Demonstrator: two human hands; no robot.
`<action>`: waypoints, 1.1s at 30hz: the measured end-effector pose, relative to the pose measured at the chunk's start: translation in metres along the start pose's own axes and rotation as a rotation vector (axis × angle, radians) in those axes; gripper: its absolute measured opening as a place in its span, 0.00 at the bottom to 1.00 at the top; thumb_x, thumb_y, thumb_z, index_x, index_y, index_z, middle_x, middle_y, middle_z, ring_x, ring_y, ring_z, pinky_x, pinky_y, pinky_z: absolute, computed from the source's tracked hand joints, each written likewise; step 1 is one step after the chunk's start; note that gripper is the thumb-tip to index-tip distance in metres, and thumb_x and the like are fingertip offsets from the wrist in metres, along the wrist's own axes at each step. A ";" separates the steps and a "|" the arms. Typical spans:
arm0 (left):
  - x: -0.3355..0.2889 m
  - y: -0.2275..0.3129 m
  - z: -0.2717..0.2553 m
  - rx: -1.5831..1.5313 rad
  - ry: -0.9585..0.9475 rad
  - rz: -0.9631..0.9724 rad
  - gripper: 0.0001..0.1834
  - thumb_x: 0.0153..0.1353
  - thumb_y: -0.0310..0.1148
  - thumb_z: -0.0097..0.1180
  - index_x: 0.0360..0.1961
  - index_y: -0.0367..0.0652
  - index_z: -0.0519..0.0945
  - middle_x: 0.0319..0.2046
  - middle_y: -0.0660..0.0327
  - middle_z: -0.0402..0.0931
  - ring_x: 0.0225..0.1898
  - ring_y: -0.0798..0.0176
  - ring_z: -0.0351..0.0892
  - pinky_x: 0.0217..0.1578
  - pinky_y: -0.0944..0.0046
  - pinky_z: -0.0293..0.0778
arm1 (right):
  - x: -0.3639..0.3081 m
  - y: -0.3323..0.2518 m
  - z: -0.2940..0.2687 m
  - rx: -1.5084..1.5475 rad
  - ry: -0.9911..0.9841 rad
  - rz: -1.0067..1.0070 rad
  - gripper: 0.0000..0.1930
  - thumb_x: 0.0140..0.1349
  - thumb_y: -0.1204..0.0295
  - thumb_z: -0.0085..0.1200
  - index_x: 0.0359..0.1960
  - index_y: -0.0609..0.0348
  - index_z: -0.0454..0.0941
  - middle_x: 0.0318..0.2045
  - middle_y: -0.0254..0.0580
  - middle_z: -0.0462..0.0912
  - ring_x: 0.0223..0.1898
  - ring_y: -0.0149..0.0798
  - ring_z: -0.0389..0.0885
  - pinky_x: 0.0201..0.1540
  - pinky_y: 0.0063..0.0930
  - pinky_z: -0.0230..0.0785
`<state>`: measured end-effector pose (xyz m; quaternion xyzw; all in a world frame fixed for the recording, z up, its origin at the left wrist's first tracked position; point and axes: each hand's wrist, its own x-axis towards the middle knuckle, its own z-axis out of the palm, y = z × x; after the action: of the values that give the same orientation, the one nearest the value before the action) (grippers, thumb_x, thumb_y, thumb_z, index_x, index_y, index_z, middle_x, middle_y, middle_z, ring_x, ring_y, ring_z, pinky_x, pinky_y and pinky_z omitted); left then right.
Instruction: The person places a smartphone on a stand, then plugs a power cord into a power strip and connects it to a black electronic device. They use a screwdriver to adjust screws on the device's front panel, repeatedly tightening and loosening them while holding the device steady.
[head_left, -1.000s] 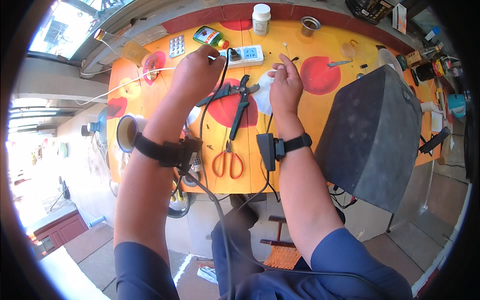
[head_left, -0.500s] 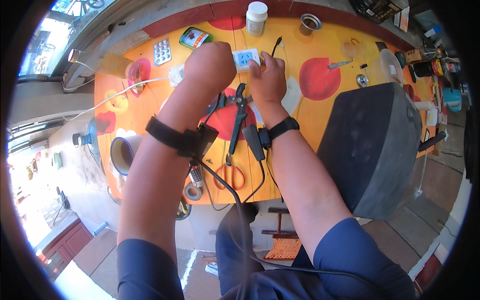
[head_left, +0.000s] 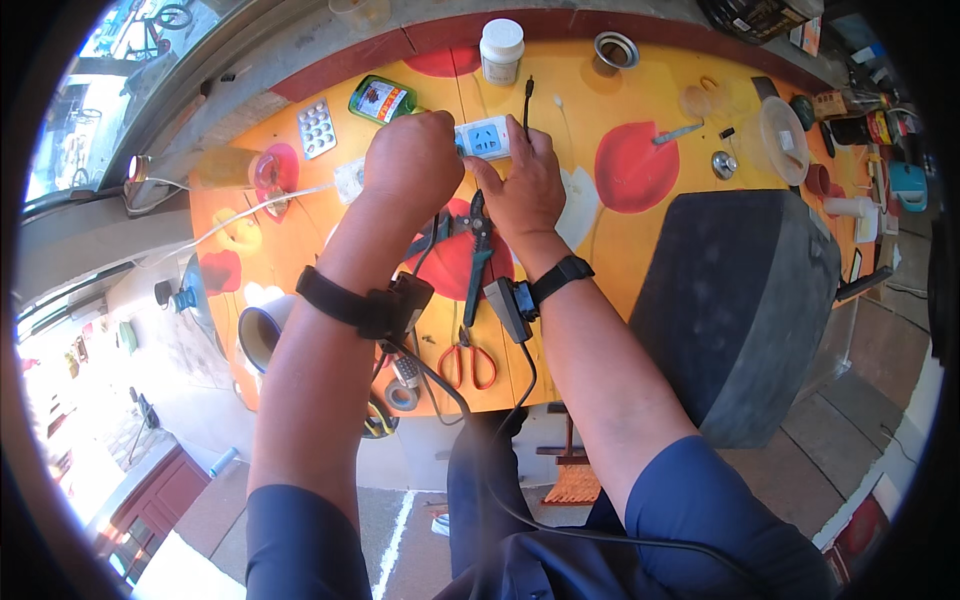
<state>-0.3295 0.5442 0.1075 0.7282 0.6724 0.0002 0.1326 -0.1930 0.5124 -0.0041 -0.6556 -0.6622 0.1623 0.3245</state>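
My left hand [head_left: 415, 155] is a fist over the middle of a white power strip [head_left: 497, 150]. What it grips, if anything, is hidden under the fingers. Beside it, my right hand [head_left: 525, 185] is closed on a black cable [head_left: 528, 98], whose thin plug tip sticks up past the fingers. The right thumb points toward the left fist, close to the strip's blue socket face. Below the hands lies a wire stripper [head_left: 479, 262] with dark green handles. Red-handled scissors [head_left: 468, 366] lie nearer me.
Behind the hands are a green bottle [head_left: 384, 99], a pill blister [head_left: 316, 129], a white jar [head_left: 502, 52] and a metal cup [head_left: 615, 52]. A large dark box [head_left: 725, 310] fills the right. An enamel mug [head_left: 262, 335] and grey tape roll [head_left: 401, 395] are at left front.
My right hand has moved left, closer to the left fist, and the cable's tip has come with it, now pointing straighter up. The whole view has shifted slightly.
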 end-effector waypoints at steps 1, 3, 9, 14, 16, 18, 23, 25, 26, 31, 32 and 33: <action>0.001 0.000 -0.002 0.003 -0.020 -0.003 0.08 0.61 0.32 0.58 0.34 0.39 0.84 0.29 0.47 0.83 0.34 0.43 0.84 0.38 0.48 0.79 | 0.000 0.000 -0.001 -0.005 0.000 -0.006 0.37 0.54 0.53 0.70 0.64 0.53 0.72 0.51 0.43 0.75 0.52 0.50 0.76 0.50 0.42 0.75; 0.002 0.002 -0.006 -0.018 -0.062 -0.038 0.10 0.59 0.35 0.63 0.36 0.40 0.83 0.32 0.50 0.85 0.38 0.46 0.86 0.40 0.51 0.81 | 0.001 -0.002 -0.001 -0.002 -0.024 0.024 0.37 0.57 0.49 0.68 0.64 0.53 0.72 0.51 0.43 0.76 0.52 0.50 0.77 0.52 0.42 0.74; 0.000 0.006 -0.007 0.015 -0.089 -0.050 0.10 0.57 0.36 0.65 0.35 0.41 0.83 0.33 0.51 0.85 0.39 0.47 0.86 0.40 0.52 0.81 | 0.002 -0.004 -0.002 -0.026 -0.050 0.054 0.37 0.57 0.47 0.67 0.64 0.54 0.73 0.51 0.43 0.77 0.53 0.50 0.77 0.52 0.42 0.74; 0.001 0.001 -0.004 -0.025 -0.046 -0.018 0.09 0.57 0.34 0.64 0.35 0.41 0.83 0.31 0.50 0.85 0.38 0.46 0.86 0.39 0.52 0.81 | 0.003 -0.004 0.000 -0.009 -0.030 0.046 0.36 0.57 0.49 0.67 0.64 0.53 0.73 0.51 0.42 0.76 0.52 0.50 0.77 0.51 0.42 0.75; 0.001 0.000 -0.003 0.023 -0.059 -0.037 0.08 0.57 0.34 0.64 0.35 0.41 0.83 0.31 0.51 0.85 0.37 0.46 0.86 0.39 0.52 0.81 | 0.003 -0.005 0.000 -0.019 -0.020 0.030 0.36 0.55 0.53 0.70 0.63 0.53 0.73 0.51 0.41 0.75 0.50 0.50 0.77 0.49 0.43 0.76; 0.002 -0.002 -0.002 0.014 -0.063 -0.033 0.08 0.57 0.34 0.63 0.34 0.42 0.83 0.31 0.51 0.85 0.36 0.46 0.86 0.39 0.51 0.81 | 0.003 -0.005 0.000 -0.018 -0.025 0.034 0.36 0.55 0.53 0.69 0.63 0.53 0.73 0.51 0.41 0.75 0.50 0.50 0.77 0.49 0.43 0.76; -0.002 -0.003 0.000 -0.011 -0.030 0.024 0.07 0.61 0.31 0.55 0.33 0.40 0.83 0.28 0.47 0.83 0.33 0.42 0.84 0.36 0.47 0.79 | 0.004 -0.005 0.000 -0.031 -0.035 0.040 0.35 0.56 0.53 0.69 0.63 0.53 0.73 0.51 0.41 0.75 0.51 0.49 0.77 0.49 0.43 0.76; -0.002 -0.004 0.000 -0.064 0.028 0.008 0.07 0.61 0.31 0.55 0.33 0.40 0.83 0.28 0.47 0.83 0.33 0.41 0.84 0.36 0.47 0.79 | 0.004 -0.005 0.000 -0.021 -0.040 0.045 0.35 0.56 0.54 0.69 0.63 0.53 0.73 0.51 0.41 0.74 0.52 0.49 0.76 0.49 0.43 0.76; -0.003 -0.003 0.001 -0.079 0.089 -0.012 0.07 0.61 0.31 0.55 0.34 0.40 0.83 0.28 0.47 0.83 0.33 0.41 0.84 0.36 0.47 0.79 | 0.004 -0.005 0.000 -0.029 -0.040 0.050 0.35 0.56 0.53 0.69 0.63 0.53 0.73 0.51 0.41 0.75 0.52 0.49 0.76 0.49 0.43 0.76; -0.001 -0.003 0.001 -0.035 0.042 -0.011 0.08 0.61 0.32 0.56 0.33 0.42 0.84 0.28 0.48 0.83 0.33 0.41 0.84 0.37 0.46 0.79 | 0.005 -0.006 -0.003 -0.016 -0.060 0.052 0.35 0.56 0.53 0.69 0.62 0.53 0.73 0.52 0.40 0.74 0.52 0.49 0.76 0.50 0.43 0.76; 0.001 -0.005 -0.001 -0.057 0.055 -0.007 0.08 0.61 0.32 0.56 0.33 0.42 0.84 0.28 0.48 0.83 0.33 0.41 0.84 0.37 0.46 0.79 | 0.005 -0.007 -0.003 -0.021 -0.069 0.067 0.35 0.56 0.53 0.69 0.62 0.53 0.73 0.52 0.40 0.74 0.53 0.49 0.76 0.50 0.42 0.76; 0.002 -0.005 -0.001 -0.064 0.073 -0.031 0.08 0.61 0.32 0.56 0.33 0.42 0.85 0.28 0.48 0.83 0.33 0.41 0.84 0.37 0.46 0.79 | 0.005 -0.007 -0.003 -0.027 -0.078 0.082 0.35 0.56 0.53 0.69 0.62 0.53 0.73 0.52 0.40 0.74 0.53 0.49 0.76 0.50 0.42 0.76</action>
<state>-0.3346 0.5470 0.1068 0.7125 0.6878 0.0463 0.1312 -0.1964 0.5162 0.0040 -0.6795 -0.6492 0.1920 0.2828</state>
